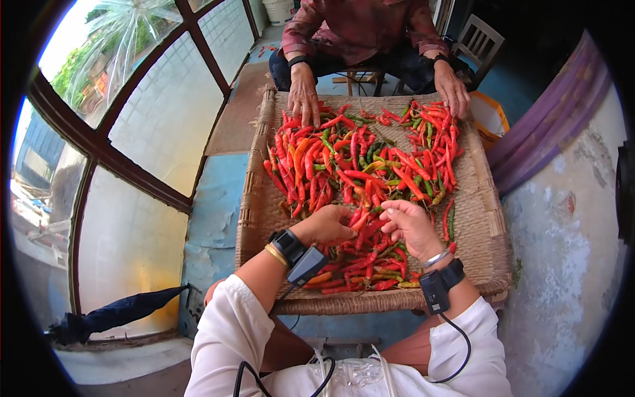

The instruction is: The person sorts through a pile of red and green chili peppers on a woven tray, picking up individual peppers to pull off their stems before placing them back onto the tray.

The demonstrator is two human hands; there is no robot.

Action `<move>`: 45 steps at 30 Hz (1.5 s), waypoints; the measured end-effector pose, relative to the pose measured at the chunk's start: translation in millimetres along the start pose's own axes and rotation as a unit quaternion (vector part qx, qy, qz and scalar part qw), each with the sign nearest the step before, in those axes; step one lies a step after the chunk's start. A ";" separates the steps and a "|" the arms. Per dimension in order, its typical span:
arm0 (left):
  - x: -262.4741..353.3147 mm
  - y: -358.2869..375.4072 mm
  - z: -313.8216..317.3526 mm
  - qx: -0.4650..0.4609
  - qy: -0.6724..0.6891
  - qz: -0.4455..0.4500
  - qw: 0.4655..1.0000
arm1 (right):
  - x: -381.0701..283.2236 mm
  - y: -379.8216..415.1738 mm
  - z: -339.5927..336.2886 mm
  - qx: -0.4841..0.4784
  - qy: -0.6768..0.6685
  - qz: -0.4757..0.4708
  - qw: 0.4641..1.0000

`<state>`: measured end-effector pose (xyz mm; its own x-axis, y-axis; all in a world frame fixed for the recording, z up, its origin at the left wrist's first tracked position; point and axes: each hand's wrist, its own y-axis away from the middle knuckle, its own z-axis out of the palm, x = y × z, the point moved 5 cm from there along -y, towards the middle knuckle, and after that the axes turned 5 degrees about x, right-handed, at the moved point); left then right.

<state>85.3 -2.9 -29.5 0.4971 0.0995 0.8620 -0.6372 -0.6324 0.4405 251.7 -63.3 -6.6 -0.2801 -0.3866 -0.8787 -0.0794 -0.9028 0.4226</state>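
Red, orange and green chili peppers lie heaped on a woven tray in front of me. My left hand is closed over the near part of the heap, its fingertips around an orange-red chili pepper. Close by on the right, my right hand has thumb and fingers pinched together above the peppers. Whatever sits in that pinch, if anything, is too small to make out. A nearer pile of chili peppers lies below both hands, by the tray's front edge.
Across the tray sits another person, with one hand on the heap's far left and the other hand at its far right. A paned window is on the left, with a folded umbrella below. A purple curtain hangs right.
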 end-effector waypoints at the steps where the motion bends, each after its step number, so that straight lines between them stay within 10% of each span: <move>1: 10.0 4.3 0.3 -0.002 -0.002 0.002 1.000 | -0.3 1.3 2.4 -0.003 0.020 0.011 1.000; 22: 35.5 18.0 26.3 -0.012 -0.104 0.209 0.972 | 2.6 10.9 18.1 -0.084 0.145 -0.023 0.986; 33: 22.4 10.7 -6.2 0.117 -0.221 0.204 0.946 | -9.9 -12.6 -58.3 0.188 -0.329 -0.074 0.922; 45: -1.0 1.3 21.5 0.011 -0.318 0.183 0.930 | 2.6 1.6 2.2 -0.061 -0.094 0.031 0.993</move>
<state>96.7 -20.4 -35.2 0.5013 -0.5966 0.6267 -0.8239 -0.5505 0.1350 248.8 -65.3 -7.8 -0.4559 -0.4104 -0.7897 0.0564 -0.8989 0.4346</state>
